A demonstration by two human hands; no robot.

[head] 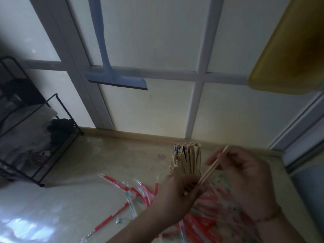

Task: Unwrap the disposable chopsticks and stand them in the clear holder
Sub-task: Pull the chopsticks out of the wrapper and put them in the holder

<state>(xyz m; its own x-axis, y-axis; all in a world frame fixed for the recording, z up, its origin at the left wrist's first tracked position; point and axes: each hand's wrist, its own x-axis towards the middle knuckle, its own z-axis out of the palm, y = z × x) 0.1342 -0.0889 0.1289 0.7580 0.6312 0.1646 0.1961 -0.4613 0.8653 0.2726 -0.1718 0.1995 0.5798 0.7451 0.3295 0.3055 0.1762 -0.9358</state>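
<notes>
Head view: right hand [245, 174] pinches a bare chopstick pair [213, 166]; left hand [182, 190] closes around the packed bundle [186, 159] (holder hidden behind it), wrappers [133, 193] strewn below.

Single head-worn view looks steeply down, close over the hands, toward the window wall [157, 106].

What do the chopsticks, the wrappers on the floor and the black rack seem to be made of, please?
Chopsticks: pale, matt, probably bamboo or wood. Wrappers: thin clear plastic film printed with red bands, glossy and crinkled. Rack: thin black bars, likely painted metal, though the finish is too dim to be sure.
</notes>
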